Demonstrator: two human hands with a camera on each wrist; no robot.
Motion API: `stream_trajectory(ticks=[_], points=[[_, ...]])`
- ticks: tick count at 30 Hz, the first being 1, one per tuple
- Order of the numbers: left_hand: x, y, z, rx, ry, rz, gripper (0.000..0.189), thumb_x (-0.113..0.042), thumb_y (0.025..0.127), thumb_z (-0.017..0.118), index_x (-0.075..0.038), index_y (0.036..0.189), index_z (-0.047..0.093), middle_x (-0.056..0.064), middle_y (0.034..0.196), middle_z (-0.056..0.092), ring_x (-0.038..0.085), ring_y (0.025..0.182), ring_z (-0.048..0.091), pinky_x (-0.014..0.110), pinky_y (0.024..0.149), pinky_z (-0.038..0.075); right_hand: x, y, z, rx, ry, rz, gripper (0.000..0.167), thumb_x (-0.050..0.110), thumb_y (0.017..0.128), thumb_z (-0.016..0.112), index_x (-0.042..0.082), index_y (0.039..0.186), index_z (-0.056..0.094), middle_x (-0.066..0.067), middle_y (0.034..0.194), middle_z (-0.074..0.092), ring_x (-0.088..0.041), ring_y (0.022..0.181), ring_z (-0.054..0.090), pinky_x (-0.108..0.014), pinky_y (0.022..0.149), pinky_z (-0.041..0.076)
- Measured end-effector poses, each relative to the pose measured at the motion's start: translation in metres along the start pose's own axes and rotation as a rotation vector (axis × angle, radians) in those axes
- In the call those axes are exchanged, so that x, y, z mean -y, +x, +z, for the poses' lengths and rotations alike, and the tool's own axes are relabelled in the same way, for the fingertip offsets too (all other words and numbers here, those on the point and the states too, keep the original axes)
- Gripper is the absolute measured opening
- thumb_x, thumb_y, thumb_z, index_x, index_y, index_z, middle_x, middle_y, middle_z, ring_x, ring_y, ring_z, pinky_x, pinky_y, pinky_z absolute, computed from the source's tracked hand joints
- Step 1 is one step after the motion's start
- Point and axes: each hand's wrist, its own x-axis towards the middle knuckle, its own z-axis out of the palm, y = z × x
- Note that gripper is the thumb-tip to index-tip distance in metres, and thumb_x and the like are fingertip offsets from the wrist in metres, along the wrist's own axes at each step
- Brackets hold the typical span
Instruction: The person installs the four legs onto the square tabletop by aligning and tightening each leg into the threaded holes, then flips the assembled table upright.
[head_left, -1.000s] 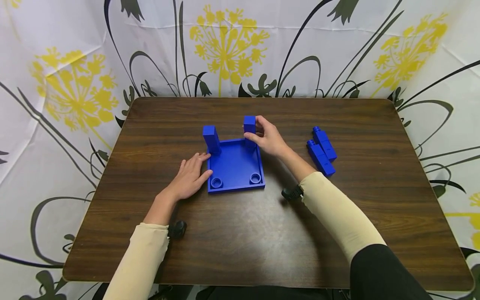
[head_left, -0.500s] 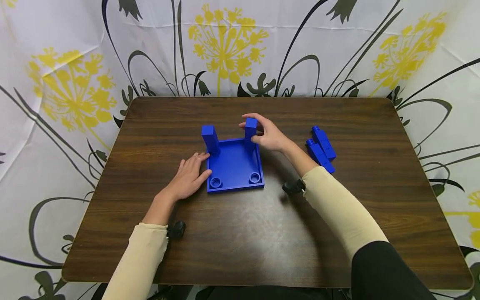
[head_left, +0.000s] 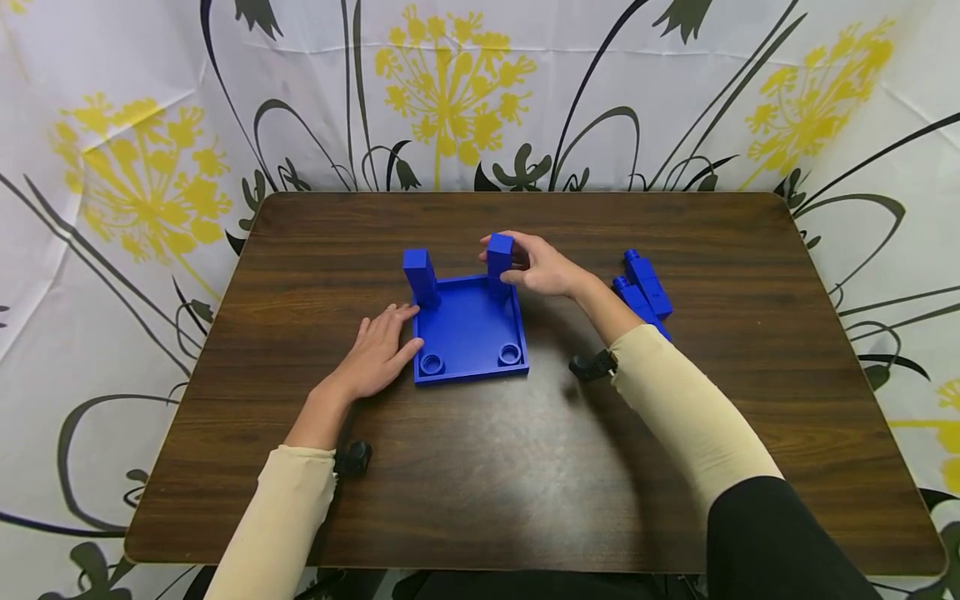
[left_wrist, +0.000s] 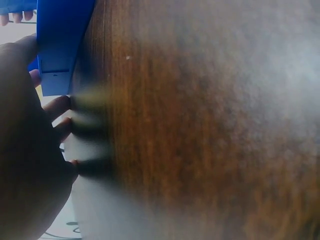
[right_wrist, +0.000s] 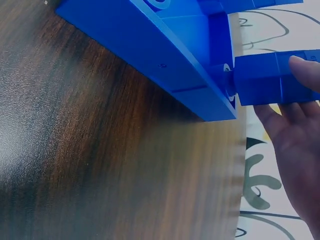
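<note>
A square blue tabletop (head_left: 471, 333) with a raised rim lies on the table, two ring-shaped sockets (head_left: 509, 356) showing at its near corners. At its far left corner a blue table leg (head_left: 421, 277) stands upright. My right hand (head_left: 546, 268) grips a second blue leg (head_left: 499, 254) at the far right corner, thumb on the near side and fingers behind. In the right wrist view this leg (right_wrist: 260, 80) meets the corner socket (right_wrist: 226, 80), a narrow neck visible between them. My left hand (head_left: 377, 353) rests with fairly straight fingers against the tabletop's left edge.
Two more blue legs (head_left: 648, 283) with threaded ends lie side by side on the right, the nearer one partly covered by my right forearm. The brown wooden table (head_left: 465, 475) backs onto a flower-patterned curtain (head_left: 585, 75).
My right hand has shifted its grip round the leg, fingers passing behind it, and the leg has turned slightly. The left hand and tabletop keep their places.
</note>
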Motion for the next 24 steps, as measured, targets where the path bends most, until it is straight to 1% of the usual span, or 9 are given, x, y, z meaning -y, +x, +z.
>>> stream_trajectory(ticks=[3,7,10,14,17,21,24], points=[[0.000,0.000,0.000,0.003,-0.003,-0.005,0.062,-0.047,0.104,0.039,-0.015,0.154,0.023,0.015,0.159,0.022,0.034,0.148,0.009,0.063,0.112,0.001,0.002,0.000,0.000,-0.008,-0.013,0.005,0.051,-0.004,0.090,0.064,0.002,0.138,0.048,-0.019,0.132,0.058,-0.026,0.124,0.055,-0.044,0.106,0.039],[0.001,0.001,0.000,0.007,-0.004,-0.009,0.062,-0.048,0.104,0.039,-0.016,0.155,0.022,0.015,0.160,0.021,0.034,0.148,0.008,0.063,0.112,0.001,0.004,-0.001,0.000,-0.037,-0.081,0.024,0.052,0.002,0.088,0.070,0.000,0.136,0.049,-0.018,0.129,0.059,-0.029,0.120,0.056,-0.044,0.102,0.043],[0.001,0.002,0.001,0.009,-0.004,-0.009,0.063,-0.048,0.104,0.038,-0.016,0.155,0.022,0.015,0.160,0.021,0.035,0.148,0.008,0.063,0.112,0.000,0.005,-0.002,0.001,-0.074,-0.149,0.047,0.055,0.008,0.087,0.074,-0.001,0.135,0.050,-0.017,0.125,0.060,-0.029,0.118,0.058,-0.043,0.099,0.046],[0.001,0.002,0.001,0.009,-0.004,-0.011,0.063,-0.048,0.103,0.038,-0.016,0.155,0.022,0.015,0.160,0.021,0.034,0.149,0.008,0.062,0.112,0.000,0.003,-0.002,0.002,-0.126,-0.198,0.072,0.057,0.013,0.084,0.079,-0.001,0.132,0.051,-0.015,0.120,0.062,-0.028,0.115,0.059,-0.043,0.100,0.045],[0.001,0.002,0.001,0.012,-0.004,-0.012,0.063,-0.049,0.103,0.038,-0.016,0.155,0.021,0.015,0.160,0.020,0.034,0.149,0.007,0.062,0.113,0.000,0.000,0.000,0.004,-0.168,-0.224,0.073,0.053,0.017,0.082,0.082,0.001,0.125,0.056,-0.012,0.113,0.064,-0.027,0.109,0.060,-0.041,0.097,0.046],[0.001,0.002,0.001,0.011,-0.008,-0.009,0.063,-0.048,0.104,0.038,-0.016,0.155,0.021,0.015,0.160,0.020,0.034,0.149,0.007,0.062,0.112,0.000,-0.002,0.002,0.008,-0.238,-0.255,0.085,0.046,0.023,0.078,0.085,0.005,0.113,0.061,-0.007,0.103,0.066,-0.022,0.098,0.062,-0.037,0.087,0.048],[0.001,0.002,0.001,0.008,-0.009,-0.006,0.063,-0.048,0.104,0.038,-0.015,0.155,0.021,0.015,0.160,0.020,0.034,0.149,0.007,0.063,0.112,0.000,-0.002,0.003,0.012,-0.288,-0.257,0.104,0.044,0.026,0.076,0.087,0.007,0.107,0.062,-0.006,0.097,0.067,-0.020,0.091,0.063,-0.035,0.080,0.048]])
